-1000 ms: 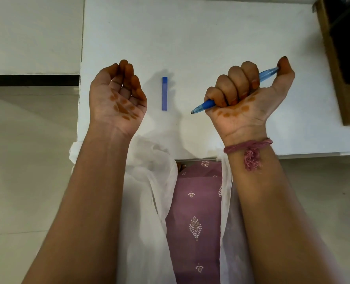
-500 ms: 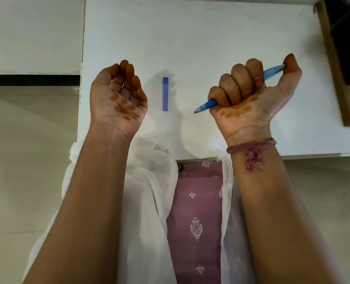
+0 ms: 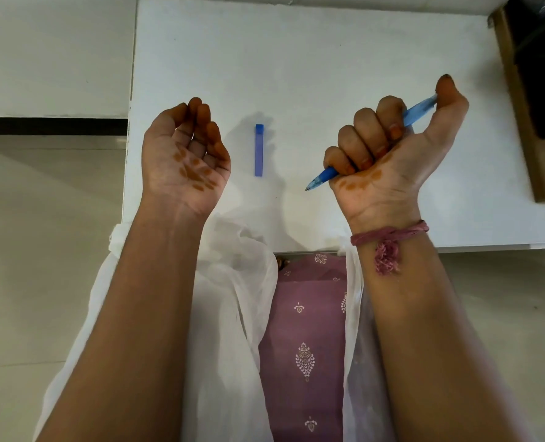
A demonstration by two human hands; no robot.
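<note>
A: Right hand [image 3: 389,161], what does it hold?

B: A blue pen [image 3: 322,176]. Four fingers are clenched around the barrel, palm turned up toward the camera. The thumb sticks out and presses the pen's back end. The tip pokes out below the little finger and points toward the near-left corner of the surface [image 3: 296,59].

A: Is the pen touching the surface?

B: Cannot tell. The hand appears raised above the near edge, and the tip casts no clear contact mark.

A: Left hand [image 3: 182,157]?

B: Released. Palm up, fingers loosely curled over it, nothing inside. It sits over the left edge of the surface, close to the near-left corner. Orange-brown stains show on the palm and fingertips.

A: Anything between the two hands?

B: A blue bar [image 3: 259,150], slim and straight, lying flat on the surface. Its long side runs from the near edge toward the far edge. It lies nearer the left hand than the right and touches neither.

A: Other items?

B: A pink thread band [image 3: 389,235] is tied on the right wrist, with a frayed knot hanging below it. A brown box [image 3: 516,122] stands at the right edge of the surface, its inside dark. Past the near edge there is a sheer white scarf [image 3: 232,314] over a purple garment [image 3: 303,330] with small pale motifs. Pale floor [image 3: 41,250] lies to the left.
</note>
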